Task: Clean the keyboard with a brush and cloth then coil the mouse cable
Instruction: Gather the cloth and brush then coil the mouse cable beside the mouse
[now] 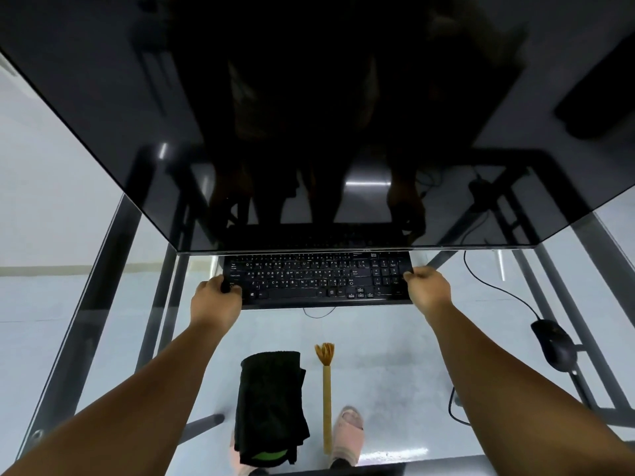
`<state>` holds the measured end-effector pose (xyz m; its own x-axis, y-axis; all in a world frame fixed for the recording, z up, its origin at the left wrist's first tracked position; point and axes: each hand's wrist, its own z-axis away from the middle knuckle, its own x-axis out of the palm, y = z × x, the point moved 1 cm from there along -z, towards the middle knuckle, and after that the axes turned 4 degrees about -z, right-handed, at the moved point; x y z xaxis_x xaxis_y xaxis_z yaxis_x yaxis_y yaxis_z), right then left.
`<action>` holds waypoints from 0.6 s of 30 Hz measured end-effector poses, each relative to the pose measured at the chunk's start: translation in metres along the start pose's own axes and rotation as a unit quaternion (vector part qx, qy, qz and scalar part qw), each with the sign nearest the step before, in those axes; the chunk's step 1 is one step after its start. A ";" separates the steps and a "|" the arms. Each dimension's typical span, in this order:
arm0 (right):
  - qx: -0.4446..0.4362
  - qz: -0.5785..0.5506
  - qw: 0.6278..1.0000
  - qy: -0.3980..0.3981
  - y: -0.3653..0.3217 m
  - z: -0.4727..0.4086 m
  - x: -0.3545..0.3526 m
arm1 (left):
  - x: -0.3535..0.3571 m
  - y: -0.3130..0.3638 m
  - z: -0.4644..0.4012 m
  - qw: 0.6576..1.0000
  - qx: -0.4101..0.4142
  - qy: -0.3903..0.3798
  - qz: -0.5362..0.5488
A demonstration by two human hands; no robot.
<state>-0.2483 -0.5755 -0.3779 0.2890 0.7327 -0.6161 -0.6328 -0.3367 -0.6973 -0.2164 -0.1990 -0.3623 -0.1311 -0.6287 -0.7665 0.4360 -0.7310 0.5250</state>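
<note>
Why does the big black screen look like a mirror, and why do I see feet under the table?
In the head view, the dark monitor is switched off and glossy, so it reflects ceiling lights and dim shapes. The table is clear glass with pale glare streaks, so a pink slipper shows through. The wide lens bends the straight edges, and both hands look stretched.

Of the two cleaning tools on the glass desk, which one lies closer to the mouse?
The brush, the thin wooden stick with bristles. It lies right of the folded dark cloth, on the mouse's side.
</note>
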 end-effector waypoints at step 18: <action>-0.124 0.043 0.976 0.175 0.063 0.007 -0.108 | 0.139 0.117 0.096 0.940 0.286 -0.030 -0.185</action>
<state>-0.3242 -0.6718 -0.3529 0.4982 0.4626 -0.7334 -0.4842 -0.5532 -0.6779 -0.2694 -0.3975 -0.3721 -0.2360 -0.3038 -0.9230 -0.1980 -0.9149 0.3518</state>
